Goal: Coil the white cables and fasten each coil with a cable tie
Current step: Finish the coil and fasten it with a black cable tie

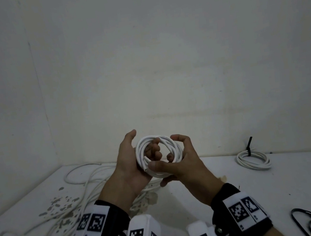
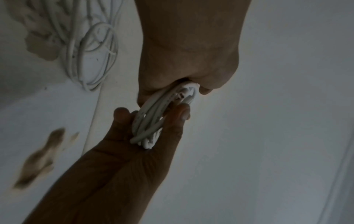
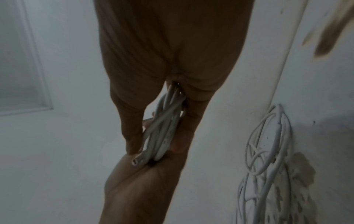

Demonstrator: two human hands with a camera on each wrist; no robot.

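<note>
Two black wrist straps (image 1: 98, 226) with square black-and-white markers sit nearest. Beyond them, above a stained white surface (image 1: 201, 182), the left hand (image 1: 127, 168) and right hand (image 1: 180, 162) both curl round a white cable coil (image 1: 167, 146), gripping opposite sides. Loose white cables (image 1: 49, 214) lie left; a tied coil (image 1: 253, 158) lies right, near bare white walls (image 1: 139, 49).
</note>
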